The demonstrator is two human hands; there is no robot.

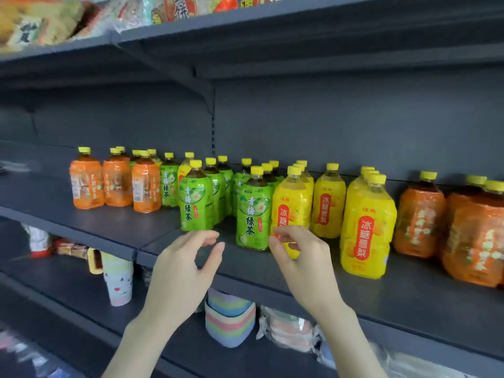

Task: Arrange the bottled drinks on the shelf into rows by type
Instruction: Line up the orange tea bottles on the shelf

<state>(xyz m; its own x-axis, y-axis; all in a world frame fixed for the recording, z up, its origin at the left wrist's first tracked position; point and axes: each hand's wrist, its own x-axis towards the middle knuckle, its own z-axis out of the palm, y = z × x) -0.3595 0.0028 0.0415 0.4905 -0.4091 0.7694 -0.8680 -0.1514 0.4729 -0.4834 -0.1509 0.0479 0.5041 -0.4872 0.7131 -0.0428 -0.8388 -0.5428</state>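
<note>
Bottled drinks with yellow caps stand on a dark grey shelf. Orange-labelled bottles are at the left, green tea bottles in rows in the middle, yellow-labelled bottles to their right, and more orange bottles at the far right. My left hand hovers in front of the shelf edge below a green bottle, fingers loosely curled, holding nothing. My right hand hovers just in front of a yellow bottle and beside a green bottle, fingers loosely curled and empty.
The shelf above carries snack packets. The shelf below holds stacked paper cups, pastel bowls and wrapped goods. A bare strip of shelf runs along the front of the bottles.
</note>
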